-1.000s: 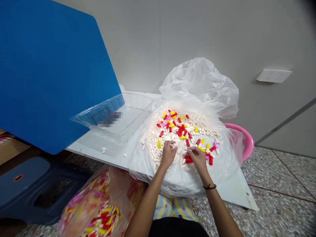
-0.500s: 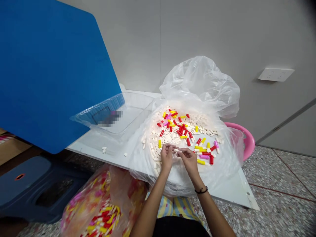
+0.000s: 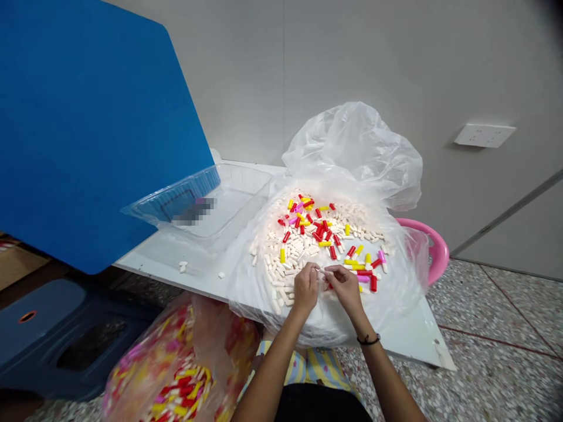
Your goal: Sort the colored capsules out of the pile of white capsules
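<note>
Over the near part of a clear plastic bag [image 3: 352, 140] spread on the table, my left hand [image 3: 307, 287] and my right hand [image 3: 345, 285] meet at their fingertips. A small white piece [image 3: 321, 271] shows between them, its ends hidden by the pinched fingers. Behind and left of my hands lies a heap of white pieces [image 3: 303, 243]. Red, yellow and pink caps [image 3: 323, 228] are scattered on the heap. Several capped pieces [image 3: 363, 266] lie just right of my right hand, some yellow, red or pink.
A clear plastic tray [image 3: 237, 193] stands left on the white table [image 3: 153, 252], near a few loose white bits [image 3: 183, 266]. Below the front edge sits a bag of coloured pieces [image 3: 176, 375] beside a blue stool [image 3: 39, 316]. A pink rim [image 3: 437, 252] shows at right.
My left hand has turned and moved slightly right, its fingers now more upright. My right hand has shifted a little right. The whole view has drifted slightly.
</note>
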A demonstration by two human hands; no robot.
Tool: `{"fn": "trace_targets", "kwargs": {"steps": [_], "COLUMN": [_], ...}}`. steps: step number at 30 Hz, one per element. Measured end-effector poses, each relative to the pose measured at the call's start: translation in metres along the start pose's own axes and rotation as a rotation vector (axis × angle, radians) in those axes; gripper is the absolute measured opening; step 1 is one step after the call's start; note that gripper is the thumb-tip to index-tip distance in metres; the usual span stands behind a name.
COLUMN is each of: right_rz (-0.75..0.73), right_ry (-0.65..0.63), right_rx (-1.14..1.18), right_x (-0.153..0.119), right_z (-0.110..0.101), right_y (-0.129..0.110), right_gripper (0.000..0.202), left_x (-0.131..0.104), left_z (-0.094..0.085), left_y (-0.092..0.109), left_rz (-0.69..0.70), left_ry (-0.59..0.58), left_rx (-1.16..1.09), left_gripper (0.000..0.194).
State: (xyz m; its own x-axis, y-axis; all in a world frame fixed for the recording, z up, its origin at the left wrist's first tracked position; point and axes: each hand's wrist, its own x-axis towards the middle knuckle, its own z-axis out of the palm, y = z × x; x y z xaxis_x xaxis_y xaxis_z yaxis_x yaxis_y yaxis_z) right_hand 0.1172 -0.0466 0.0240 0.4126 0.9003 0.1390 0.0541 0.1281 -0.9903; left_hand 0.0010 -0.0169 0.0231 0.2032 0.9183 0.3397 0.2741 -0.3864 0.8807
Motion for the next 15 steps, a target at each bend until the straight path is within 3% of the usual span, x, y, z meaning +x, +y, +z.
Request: {"fn": "trace_targets", "kwargs": {"steps": [3,8,11,15], "right_rz": [0.0,0.011,0.0,-0.058], "right_ry": [0.022,0.077,0.087,0.099], "right_rx": [-0.015,-0.044,-0.046,-0.094], "right_x": [0.004,0.002,-0.002,-0.004], "right_z": [-0.016,-0.034,-0.036,-0.033], "right_y": [0.008,0.021,0.024,0.025], "right_gripper": [0.022,0.024,0.024,0.022], "left_x": [-0.006,-0.021,-0.031,-0.035], "left_z": [-0.002,-0.011,-0.018,-0.019], "left_y": [0.003,0.008,0.008,0.002], "left_rz": [0.068,0.184,0.217,0.241], "left_ry": [-0.072,-0.265,-0.357,-0.389], "left_rx": [0.105,0.15,0.136,0.244], "left_gripper": [0.019,0.04,0.032,0.017]}}
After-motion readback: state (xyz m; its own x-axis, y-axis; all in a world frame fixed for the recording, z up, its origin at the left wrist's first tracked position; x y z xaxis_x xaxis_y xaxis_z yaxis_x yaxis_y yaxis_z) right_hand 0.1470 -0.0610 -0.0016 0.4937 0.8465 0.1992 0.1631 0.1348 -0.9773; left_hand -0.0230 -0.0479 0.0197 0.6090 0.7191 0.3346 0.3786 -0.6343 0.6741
